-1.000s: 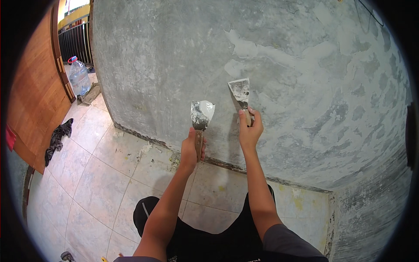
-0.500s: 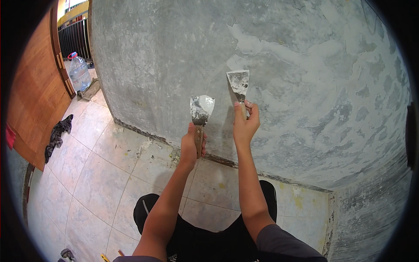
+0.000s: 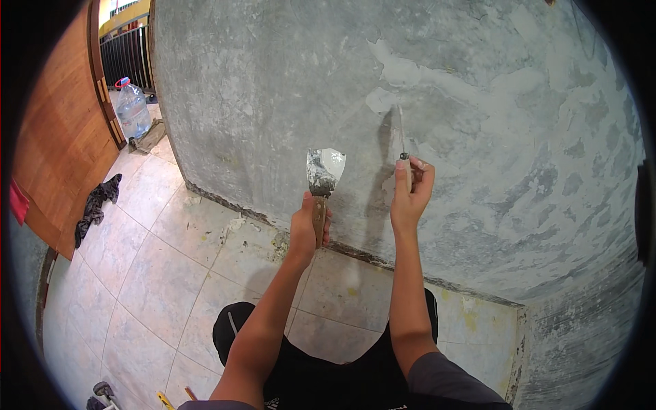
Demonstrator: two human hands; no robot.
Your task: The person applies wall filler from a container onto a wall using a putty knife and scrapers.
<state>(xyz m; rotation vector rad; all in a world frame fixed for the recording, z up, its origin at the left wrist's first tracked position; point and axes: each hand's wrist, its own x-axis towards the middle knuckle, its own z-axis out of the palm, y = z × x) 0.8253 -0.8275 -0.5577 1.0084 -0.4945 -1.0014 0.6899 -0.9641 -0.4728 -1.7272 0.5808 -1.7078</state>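
Observation:
My left hand (image 3: pixel 305 227) is closed round the wooden handle of a putty knife (image 3: pixel 320 183), its blade pointing up with a lump of white putty on it. To the right, my right hand (image 3: pixel 411 193) grips the pale handle of a second putty knife (image 3: pixel 402 137). That blade is turned edge-on, so its faces are hidden; its tip is close to the wall, and I cannot tell whether it touches. Both tools are in front of a grey wall (image 3: pixel 253 102) with smeared pale putty patches (image 3: pixel 424 75) at upper right.
A wooden door (image 3: pixel 58 130) stands open at left. By the doorway are a clear water jug (image 3: pixel 132 113) and a rag (image 3: pixel 148 137). A dark cloth (image 3: pixel 98 208) lies on the tiled floor (image 3: pixel 160 273), with putty crumbs along the wall's foot. Tools lie at lower left.
My right hand has moved right, and its putty knife has turned from showing its blade's face to edge-on. My left hand with its putty knife is almost unchanged, slightly further right in view.

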